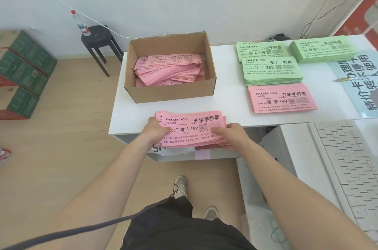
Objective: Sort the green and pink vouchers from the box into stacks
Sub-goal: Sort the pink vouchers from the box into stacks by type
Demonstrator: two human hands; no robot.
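Note:
An open cardboard box stands on the white table, holding a loose heap of pink vouchers. At the table's front edge lies an uneven bundle of pink vouchers. My left hand grips its left end and my right hand grips its right end. To the right lie three green voucher stacks and one sorted pink voucher stack.
A printed sign with a pen on it lies at the table's right end. A white keyboard sits on a lower surface to the right. A dark stool with a water bottle and green cartons stand left.

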